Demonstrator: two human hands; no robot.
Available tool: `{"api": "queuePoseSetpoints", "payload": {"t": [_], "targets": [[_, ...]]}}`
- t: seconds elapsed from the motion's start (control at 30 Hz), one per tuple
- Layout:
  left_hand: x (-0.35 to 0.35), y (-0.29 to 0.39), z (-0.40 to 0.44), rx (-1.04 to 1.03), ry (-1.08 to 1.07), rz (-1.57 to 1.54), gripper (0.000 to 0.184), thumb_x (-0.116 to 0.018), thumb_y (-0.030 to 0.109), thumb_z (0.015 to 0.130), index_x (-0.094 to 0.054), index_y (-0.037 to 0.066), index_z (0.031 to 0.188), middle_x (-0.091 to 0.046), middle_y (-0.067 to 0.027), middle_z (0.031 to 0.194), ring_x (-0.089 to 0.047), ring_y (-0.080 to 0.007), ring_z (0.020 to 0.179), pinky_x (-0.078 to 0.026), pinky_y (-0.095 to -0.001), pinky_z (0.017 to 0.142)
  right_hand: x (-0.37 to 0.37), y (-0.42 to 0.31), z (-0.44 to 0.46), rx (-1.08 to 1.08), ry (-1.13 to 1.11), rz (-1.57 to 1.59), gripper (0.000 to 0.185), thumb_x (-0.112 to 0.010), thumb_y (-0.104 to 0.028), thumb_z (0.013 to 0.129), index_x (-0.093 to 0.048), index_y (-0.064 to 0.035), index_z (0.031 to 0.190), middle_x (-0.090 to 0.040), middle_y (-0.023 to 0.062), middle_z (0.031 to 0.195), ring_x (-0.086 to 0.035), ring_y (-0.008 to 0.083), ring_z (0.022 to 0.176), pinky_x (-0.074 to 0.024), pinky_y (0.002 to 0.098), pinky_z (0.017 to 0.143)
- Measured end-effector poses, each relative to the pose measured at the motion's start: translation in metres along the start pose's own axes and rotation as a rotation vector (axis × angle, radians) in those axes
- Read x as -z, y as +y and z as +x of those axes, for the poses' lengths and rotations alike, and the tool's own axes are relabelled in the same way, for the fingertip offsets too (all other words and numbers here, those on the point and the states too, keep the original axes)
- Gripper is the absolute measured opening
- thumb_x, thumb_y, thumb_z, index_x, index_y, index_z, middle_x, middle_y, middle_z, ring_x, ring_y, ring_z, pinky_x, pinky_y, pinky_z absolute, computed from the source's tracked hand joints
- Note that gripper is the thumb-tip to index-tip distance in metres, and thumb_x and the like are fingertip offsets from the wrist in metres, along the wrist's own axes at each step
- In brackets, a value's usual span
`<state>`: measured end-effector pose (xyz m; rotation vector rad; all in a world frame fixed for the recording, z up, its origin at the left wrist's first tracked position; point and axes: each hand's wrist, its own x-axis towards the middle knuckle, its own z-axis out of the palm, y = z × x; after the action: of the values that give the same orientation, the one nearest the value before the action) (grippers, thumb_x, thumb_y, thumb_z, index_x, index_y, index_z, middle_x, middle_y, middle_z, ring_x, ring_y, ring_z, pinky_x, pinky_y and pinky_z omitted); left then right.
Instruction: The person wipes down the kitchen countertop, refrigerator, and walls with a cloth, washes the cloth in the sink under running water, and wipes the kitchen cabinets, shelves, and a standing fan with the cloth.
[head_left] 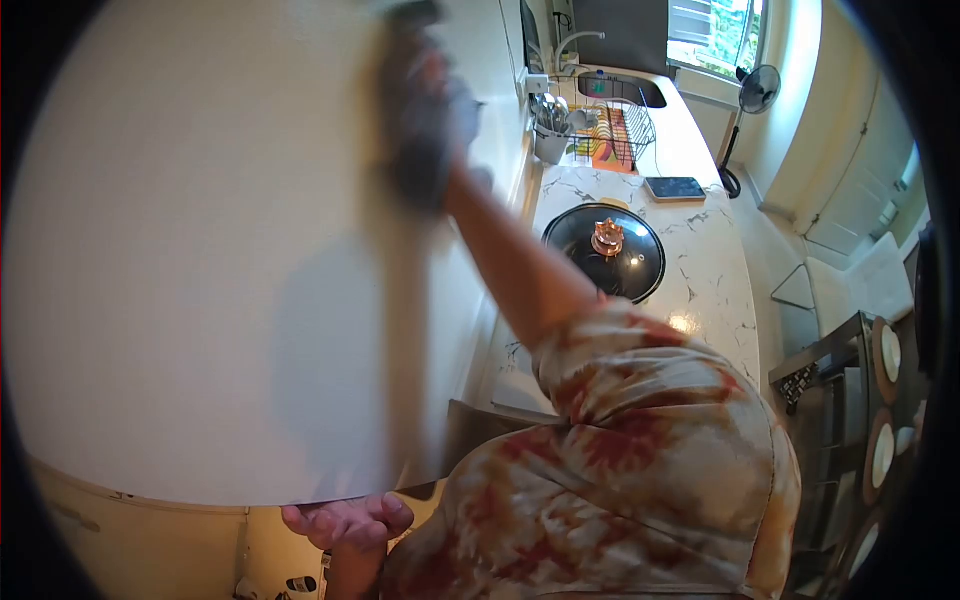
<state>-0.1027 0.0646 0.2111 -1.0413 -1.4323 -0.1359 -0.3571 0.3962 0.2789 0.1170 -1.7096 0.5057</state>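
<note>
My right hand [432, 100] is raised against a large white panel [200, 220], with the forearm stretched across from a patterned sleeve. It grips a dark grey, cloth-like thing [415, 165], smeared by motion, so its exact kind is hard to tell. A brownish vertical streak runs along the panel below it. At the panel's lower edge is my left hand [350, 520], palm turned up and fingers loosely bent and apart. Nothing shows in it; I cannot tell whether it touches the edge.
A marbled counter [700, 260] carries a dark lidded pan [570, 245], a phone [675, 188], a utensil holder [551, 140] and a wire dish rack [640, 130]. Beyond is a sink [620, 88]. A fan [758, 90], white chair [860, 285] and table with plates [880, 455] stand right.
</note>
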Motion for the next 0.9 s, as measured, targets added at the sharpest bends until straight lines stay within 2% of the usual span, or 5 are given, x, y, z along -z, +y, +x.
{"api": "queuePoseSetpoints", "payload": {"t": [0.17,0.33,0.43,0.5,0.9], "targets": [[-0.003,-0.002,-0.016,-0.015,0.073,-0.083,0.065,-0.046,0.024,0.081,-0.026,0.018,0.143,-0.021,-0.0035,0.151,-0.017,-0.0264,0.137,-0.015,-0.0583,0.112,0.121,-0.176,-0.163,0.56,-0.242,0.568,0.047,-0.058,-0.035,0.073,-0.057,-0.0363,0.119,-0.049,0.0072,0.128,-0.039,0.0388,0.125,-0.0135,0.0649,0.105],[-0.003,-0.001,0.005,0.003,-0.027,-0.046,0.062,-0.046,0.015,0.077,-0.027,0.019,0.136,-0.018,-0.0105,0.144,-0.007,-0.0409,0.138,-0.017,-0.059,0.111,0.081,-0.056,-0.187,0.021,-0.271,0.345,0.054,-0.064,-0.016,0.066,-0.058,-0.008,0.119,-0.038,0.0281,0.138,-0.029,0.047,0.133,-0.0196,0.0554,0.111],[0.003,0.002,0.003,0.028,-0.111,0.009,0.062,-0.046,0.01,0.075,-0.025,0.017,0.132,-0.015,-0.0123,0.14,-0.001,-0.0432,0.138,-0.019,-0.0581,0.112,0.02,0.055,-0.221,-0.369,-0.144,0.426,0.065,-0.057,-0.001,0.079,-0.039,-0.0089,0.141,-0.018,0.0178,0.154,-0.016,0.0302,0.143,-0.0229,0.0372,0.113],[0.001,0.005,0.004,0.049,-0.119,-0.001,0.064,-0.047,0.009,0.074,-0.022,0.016,0.133,-0.014,-0.0122,0.139,0.0,-0.0417,0.138,-0.02,-0.0565,0.112,-0.018,0.099,-0.218,-0.831,0.091,0.624,0.046,-0.05,-0.005,0.087,-0.049,-0.0073,0.132,-0.038,0.0162,0.14,-0.038,0.027,0.13,-0.0375,0.0348,0.102],[0.003,0.022,-0.005,0.046,0.144,0.007,0.046,-0.051,0.007,0.08,-0.039,0.013,0.123,-0.042,-0.017,0.115,-0.038,-0.0336,0.116,-0.025,-0.0652,0.102,0.108,-0.091,-0.216,-1.36,-0.057,0.773,0.046,-0.038,-0.04,0.098,-0.056,-0.0009,0.114,-0.056,0.012,0.106,-0.053,0.0258,0.1,-0.0436,0.0421,0.086]]}}
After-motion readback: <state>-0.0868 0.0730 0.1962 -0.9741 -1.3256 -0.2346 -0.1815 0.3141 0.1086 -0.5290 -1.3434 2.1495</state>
